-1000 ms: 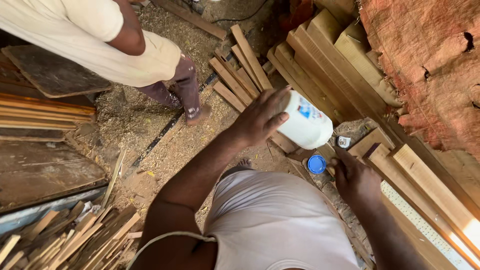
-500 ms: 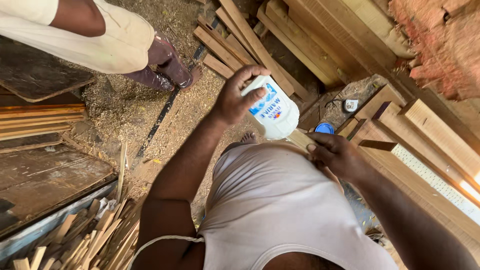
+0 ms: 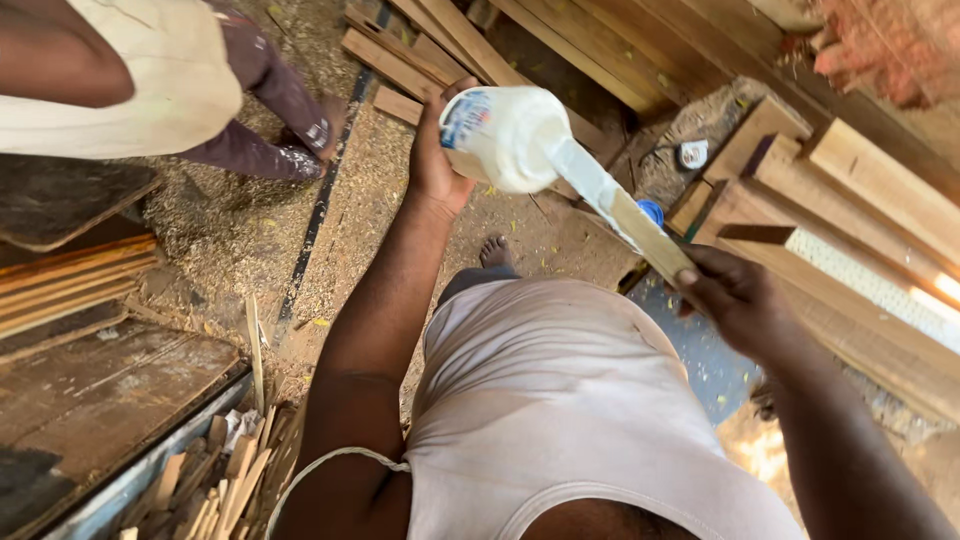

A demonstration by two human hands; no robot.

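Tipping a white plastic bottle (image 3: 505, 135) held in the left hand (image 3: 435, 165), whose fingers wrap its body, the person pours white glue onto a narrow wooden strip (image 3: 650, 240) pinched in the right hand (image 3: 735, 295) above the sawdust floor (image 3: 220, 225)

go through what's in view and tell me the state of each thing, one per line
Left hand: gripping the glue bottle.
White glue bottle: uncapped, tipped on its side.
Wooden stick: glue-coated, end inside the bottle mouth.
Right hand: pinching the stick.
Blue cap: off, lying below.
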